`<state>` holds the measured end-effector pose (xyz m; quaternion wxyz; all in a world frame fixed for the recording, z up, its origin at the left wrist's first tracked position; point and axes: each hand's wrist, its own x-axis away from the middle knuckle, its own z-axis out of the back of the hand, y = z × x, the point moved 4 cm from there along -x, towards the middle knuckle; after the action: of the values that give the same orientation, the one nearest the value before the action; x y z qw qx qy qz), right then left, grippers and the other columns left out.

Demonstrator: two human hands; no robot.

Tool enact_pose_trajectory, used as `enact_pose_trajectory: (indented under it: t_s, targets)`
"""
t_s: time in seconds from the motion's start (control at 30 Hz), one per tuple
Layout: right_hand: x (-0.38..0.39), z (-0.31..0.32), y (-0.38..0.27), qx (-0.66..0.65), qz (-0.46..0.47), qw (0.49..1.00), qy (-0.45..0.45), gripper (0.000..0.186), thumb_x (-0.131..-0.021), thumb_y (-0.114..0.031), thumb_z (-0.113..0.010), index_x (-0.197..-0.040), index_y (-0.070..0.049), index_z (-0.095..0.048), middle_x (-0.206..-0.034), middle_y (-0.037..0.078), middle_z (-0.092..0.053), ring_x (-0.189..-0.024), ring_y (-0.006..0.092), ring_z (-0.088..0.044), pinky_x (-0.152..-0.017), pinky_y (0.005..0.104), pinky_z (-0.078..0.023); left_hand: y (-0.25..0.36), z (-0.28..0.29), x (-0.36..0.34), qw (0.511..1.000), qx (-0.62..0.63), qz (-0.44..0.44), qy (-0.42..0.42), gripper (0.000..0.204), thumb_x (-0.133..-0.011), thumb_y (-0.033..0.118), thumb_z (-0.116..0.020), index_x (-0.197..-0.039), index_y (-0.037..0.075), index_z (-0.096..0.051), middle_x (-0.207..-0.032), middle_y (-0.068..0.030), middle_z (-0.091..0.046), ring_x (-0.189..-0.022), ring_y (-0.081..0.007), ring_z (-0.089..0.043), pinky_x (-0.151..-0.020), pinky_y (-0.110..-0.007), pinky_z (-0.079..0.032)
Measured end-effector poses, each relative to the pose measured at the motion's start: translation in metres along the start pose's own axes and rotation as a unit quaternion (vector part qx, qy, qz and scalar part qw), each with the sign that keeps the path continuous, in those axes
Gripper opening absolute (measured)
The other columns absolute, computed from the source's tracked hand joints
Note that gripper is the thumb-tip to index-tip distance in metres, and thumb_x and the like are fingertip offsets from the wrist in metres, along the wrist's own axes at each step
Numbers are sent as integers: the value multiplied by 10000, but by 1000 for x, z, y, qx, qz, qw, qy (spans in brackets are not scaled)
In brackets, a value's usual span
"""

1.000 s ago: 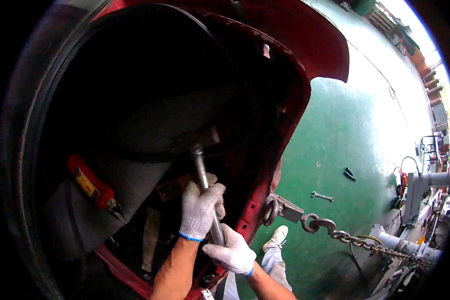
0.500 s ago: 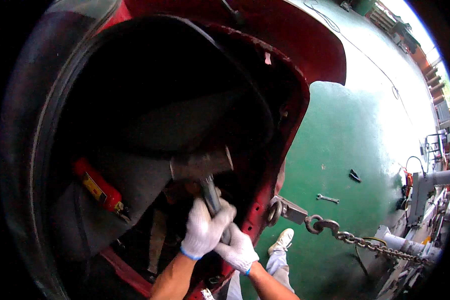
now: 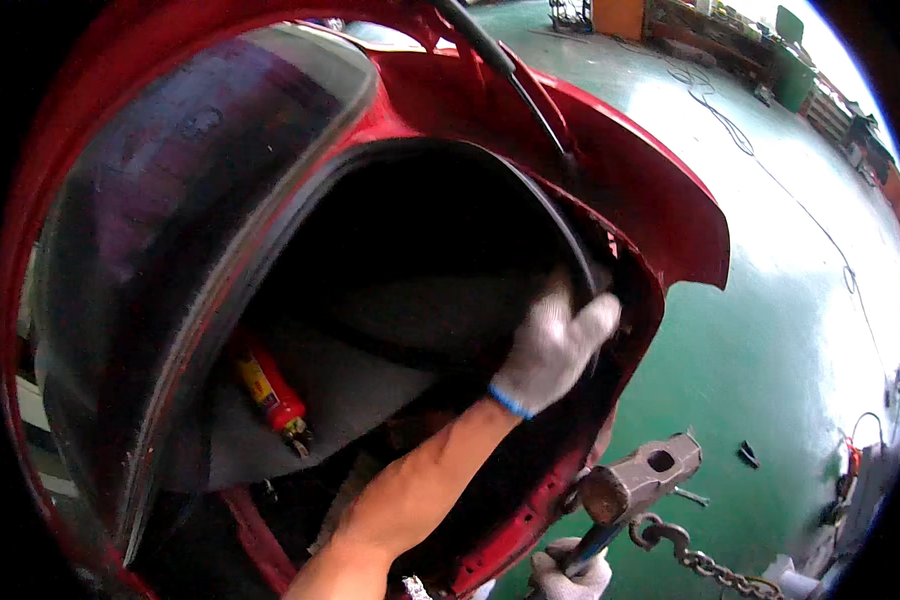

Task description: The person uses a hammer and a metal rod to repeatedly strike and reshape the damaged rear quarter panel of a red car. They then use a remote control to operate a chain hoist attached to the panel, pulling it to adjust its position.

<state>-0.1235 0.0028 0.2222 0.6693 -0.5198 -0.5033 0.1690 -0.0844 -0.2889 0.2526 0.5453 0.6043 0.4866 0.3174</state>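
Note:
My left hand, in a white knit glove with a blue cuff, is at the right side of the red car's boot opening. Its thumb and fingers close round a black rubber seal that hangs loose along the opening; the fingers are slightly blurred. Low at the right, outside the body edge, my gloved right hand grips the handle of a sledgehammer. Its worn steel head is tilted up, with the handle's eye showing. Below the head, the handle runs down into my fist.
Inside the boot lies a red fire extinguisher on grey lining. A hook and chain stretch right from the car's corner. Pliers and a wrench lie on the green floor. A black strut slants above the opening.
My left hand has left the hammer handle and moved up and right to the seal. My right hand has brought the hammer out of the boot to the lower right. The view has shifted.

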Motion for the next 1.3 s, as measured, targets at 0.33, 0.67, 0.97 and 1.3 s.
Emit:
enact_pose_trajectory:
  t_s: [0.33,0.67,0.97,1.3]
  targets:
    - [-31,28,13,-129,-84,987,44,208,-856,-26,-778,-1020,-30,-651,-778,53,-656,-624,158,-624,-587,293,-527,89,84,127,973,-200,11,110,232,-911,188,-712,-1025,-8,-664,-769,-94,-667,-680,-183,-646,-620,-311,-525]
    - [-29,76,61,-72,-6,991,111,252,-849,39,-728,-1072,-36,-638,-777,19,-595,-595,120,-566,-548,264,-500,6,235,-158,571,-820,33,-30,556,-979,437,-590,-1410,86,-589,-1396,-221,-608,-1285,-390,-576,-1082,-478,-464]
    - [-31,90,51,-76,-51,984,153,308,-833,66,-730,-1115,-21,-642,-986,9,-607,-835,103,-584,-715,259,-509,41,347,-189,426,-867,31,256,548,-1006,442,-524,-1414,81,-588,-1461,-189,-564,-1291,-372,-584,-1043,-504,-493]
    - [-34,93,59,-23,-72,987,144,179,-843,27,-744,-992,-28,-660,-803,-4,-599,-651,91,-555,-596,250,-469,32,341,-146,311,-931,-32,188,577,-937,376,-643,-1394,27,-592,-1250,-220,-688,-987,-398,-711,-820,-494,-591]
